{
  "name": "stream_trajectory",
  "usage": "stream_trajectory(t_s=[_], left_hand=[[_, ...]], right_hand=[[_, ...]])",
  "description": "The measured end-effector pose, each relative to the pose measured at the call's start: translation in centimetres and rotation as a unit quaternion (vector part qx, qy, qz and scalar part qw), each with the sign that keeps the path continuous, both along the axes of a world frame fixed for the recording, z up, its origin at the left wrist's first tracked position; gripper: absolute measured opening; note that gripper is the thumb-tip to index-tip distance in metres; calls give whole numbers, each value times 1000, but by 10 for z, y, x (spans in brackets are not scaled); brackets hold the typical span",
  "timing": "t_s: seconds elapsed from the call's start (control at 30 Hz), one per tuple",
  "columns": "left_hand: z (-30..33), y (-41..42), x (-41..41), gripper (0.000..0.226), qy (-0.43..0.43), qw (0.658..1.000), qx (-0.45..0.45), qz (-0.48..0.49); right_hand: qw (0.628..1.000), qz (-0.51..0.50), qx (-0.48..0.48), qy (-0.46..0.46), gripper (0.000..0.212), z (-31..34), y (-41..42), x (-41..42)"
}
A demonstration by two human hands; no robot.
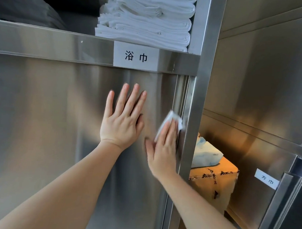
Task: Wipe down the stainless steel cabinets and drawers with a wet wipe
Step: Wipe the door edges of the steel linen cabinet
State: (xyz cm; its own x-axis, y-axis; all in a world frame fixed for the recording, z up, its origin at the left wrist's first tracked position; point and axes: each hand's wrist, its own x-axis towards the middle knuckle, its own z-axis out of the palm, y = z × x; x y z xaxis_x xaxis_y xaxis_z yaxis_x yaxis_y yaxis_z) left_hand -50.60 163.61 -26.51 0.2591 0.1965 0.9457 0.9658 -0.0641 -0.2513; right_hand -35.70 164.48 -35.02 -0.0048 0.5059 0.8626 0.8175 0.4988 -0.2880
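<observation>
Here the left hand (122, 119) is lying flat with fingers spread wide against the stainless steel cabinet door (50, 126). Just beside it, the right hand (164, 148) is pressing a white wet wipe (171, 118) with straight fingers onto the door's right edge, next to the upright post (201, 82). Above, folded white towels (146, 17) are sitting on the shelf over a label (136, 57).
</observation>
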Motion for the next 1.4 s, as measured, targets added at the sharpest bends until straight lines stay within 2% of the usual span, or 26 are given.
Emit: stream_trajectory(t_s=[0.1, 0.17, 0.23, 0.3, 0.37, 0.43, 0.57, 0.63, 0.7, 0.87, 0.97, 1.07, 1.23, 1.4], left_hand=[[1, 0, 0, 62, 1, 1000, -3, 8], [0, 1, 0, 61, 3, 1000, -1, 14], [0, 1, -1, 61, 2, 1000, 4, 17], [1, 0, 0, 61, -1, 1000, 8, 16], [1, -1, 1, 62, -2, 1000, 5, 15], [1, -2, 2, 63, 1, 1000, 1, 20], [1, -2, 2, 64, 5, 999, 0, 39], [1, -2, 2, 64, 9, 999, 2, 46], [1, -3, 3, 63, 10, 999, -1, 51], [4, -10, 4, 61, 16, 998, -25, 47], [1, -14, 1, 60, 11, 999, -35, 22], [-29, -22, -4, 62, 8, 999, -50, -9], [-124, -28, 7, 62, 42, 994, -79, -68], [-212, -26, 12, 62, 73, 990, -111, -52]], right_hand=[[999, -24, -28, -35, 78, -49, -12, 8], [999, 3, -20, -33, 79, -24, -5, 8], [999, 39, 13, -5, 80, 29, 5, 1], [999, 32, 34, 20, 78, 76, 12, -4], [999, 20, 44, 23, 77, 84, 15, -4], [1000, 16, 21, 5, 78, 50, 11, 0], [997, 17, -61, -37, 78, -75, -20, 8], [994, 20, -95, -45, 77, -103, -30, 11], [994, 34, -96, -40, 78, -90, -29, 10], [996, 82, -45, -8, 77, 26, -14, 7], [995, 80, -43, -28, 78, 39, -13, 13], [994, 65, -62, -59, 79, -11, -17, 19], [992, 27, -101, -74, 77, -137, -27, 17], [971, 23, -214, -108, 89, -244, -42, 26]])
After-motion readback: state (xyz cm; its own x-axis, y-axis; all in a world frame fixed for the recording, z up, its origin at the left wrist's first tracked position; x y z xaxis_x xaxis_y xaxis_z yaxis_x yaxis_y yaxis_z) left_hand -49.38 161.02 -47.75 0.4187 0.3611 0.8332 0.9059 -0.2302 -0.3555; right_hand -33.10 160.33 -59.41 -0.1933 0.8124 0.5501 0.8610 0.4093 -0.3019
